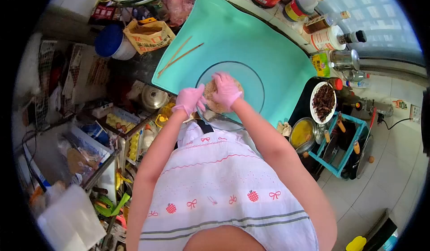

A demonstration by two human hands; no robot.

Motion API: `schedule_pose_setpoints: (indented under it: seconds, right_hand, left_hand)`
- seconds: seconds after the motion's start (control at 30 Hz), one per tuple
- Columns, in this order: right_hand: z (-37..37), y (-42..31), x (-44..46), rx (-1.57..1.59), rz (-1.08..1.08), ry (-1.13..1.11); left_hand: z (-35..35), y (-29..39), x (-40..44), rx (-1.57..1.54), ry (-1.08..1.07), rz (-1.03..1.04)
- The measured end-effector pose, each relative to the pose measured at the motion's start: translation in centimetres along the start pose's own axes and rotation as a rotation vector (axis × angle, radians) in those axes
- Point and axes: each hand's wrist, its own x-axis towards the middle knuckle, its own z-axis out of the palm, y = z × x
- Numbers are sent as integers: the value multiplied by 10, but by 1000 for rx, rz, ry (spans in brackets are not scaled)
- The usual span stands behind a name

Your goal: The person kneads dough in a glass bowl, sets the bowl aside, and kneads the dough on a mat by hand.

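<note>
A clear glass bowl (pixel 257 86) stands on the turquoise mat (pixel 251 36), close to my body. In it lies a lump of pale brown, coarse mixture (pixel 216 104), perhaps dough or minced meat. My right hand (pixel 227 90), in a pink glove, reaches into the bowl with its fingers curled over the mixture. Also gloved in pink, my left hand (pixel 190 101) holds the bowl's left rim, thumb toward the inside. Part of the mixture is hidden under my right hand.
A pair of chopsticks (pixel 179 58) lies on the mat's left. Beyond it are a paper bag (pixel 148 36) and a blue-lidded tub (pixel 109 41). To the right stand a plate of dark food (pixel 323 101), a pot of yellow liquid (pixel 303 134) and a blue rack (pixel 342 159). Bottles (pixel 326 22) line the back.
</note>
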Motion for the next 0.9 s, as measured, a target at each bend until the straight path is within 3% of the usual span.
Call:
schedule_pose_setpoints:
  seconds: [0.13, 0.23, 0.33, 0.53, 0.63, 0.73, 0.83, 0.9]
  right_hand:
    - [-12, -5, 12, -59, 90, -262]
    - [-16, -6, 29, -277, 89, -541]
    - [-16, -3, 32, -268, 71, -605]
    - [-13, 15, 16, -42, -212, -321]
    - [-13, 13, 3, -33, -107, -346]
    - [-13, 20, -10, -100, -299, -235]
    - [-25, 25, -29, -175, -362, -422]
    - [-33, 16, -34, -115, -232, -441]
  left_hand:
    - [0, -7, 3, -60, -6, 46]
    - [-1, -4, -2, -48, -14, 52]
    - [-1, -8, 2, -30, 18, 94]
    - [-3, -14, 3, -123, -28, 67]
    - [0, -16, 4, -128, -26, 55]
    - [-2, -18, 4, -140, -39, 63]
    - [-3, -15, 3, -81, -44, 52]
    - [-3, -14, 2, -57, -41, 37]
